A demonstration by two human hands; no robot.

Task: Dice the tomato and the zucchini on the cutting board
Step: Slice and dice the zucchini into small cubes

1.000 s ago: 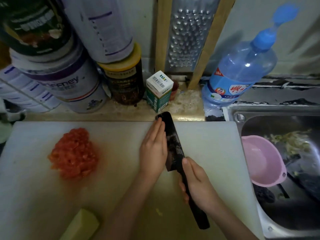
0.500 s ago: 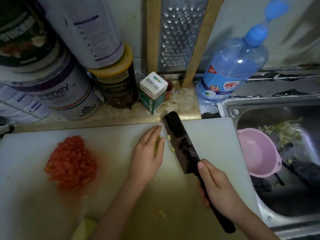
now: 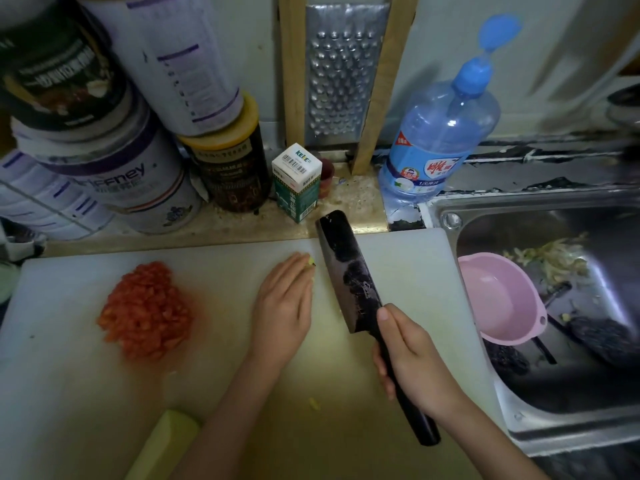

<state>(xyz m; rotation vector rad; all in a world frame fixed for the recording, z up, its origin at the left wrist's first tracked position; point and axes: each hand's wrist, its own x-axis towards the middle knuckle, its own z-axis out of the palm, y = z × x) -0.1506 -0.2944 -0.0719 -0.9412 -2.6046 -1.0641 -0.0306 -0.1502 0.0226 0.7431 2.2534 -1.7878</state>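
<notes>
Firmly clamped round a black handle, the grip of the right hand point(image 3: 412, 362) held a dark-bladed cleaver point(image 3: 349, 278) above the white cutting board point(image 3: 62, 375), one finger stretched forward to the heel of the blade. The blade's tip reached past the board's far edge, over the speckled counter point(image 3: 353, 202). Whether the cutting edge met the board could not be told.

Just left of the blade, the left hand point(image 3: 284, 306) lay palm down near the middle of the board's far edge. Its grip was apart, with the fingers straight and side by side, pressing on pale green zucchini bits point(image 3: 311, 263) that were mostly hidden beneath the fingertips.

The diced tomato point(image 3: 145, 310) sat in a wet red heap on the left half of the board, well apart from both hands. A pale, uncut length of zucchini point(image 3: 162, 441) lay at the board's near edge, and one stray bit point(image 3: 314, 403) lay between the two forearms.

Along the counter's back edge stood stacked tins point(image 3: 114, 174), a dark jar point(image 3: 228, 161) with a yellow lid and a small green-and-white carton point(image 3: 298, 181). Behind them a metal grater point(image 3: 343, 74) leaned against the wall. A blue water bottle point(image 3: 440, 133) stood at the corner beside the steel sink point(image 3: 519, 424), where a pink bowl point(image 3: 498, 306) rested near vegetable scraps point(image 3: 550, 258).
</notes>
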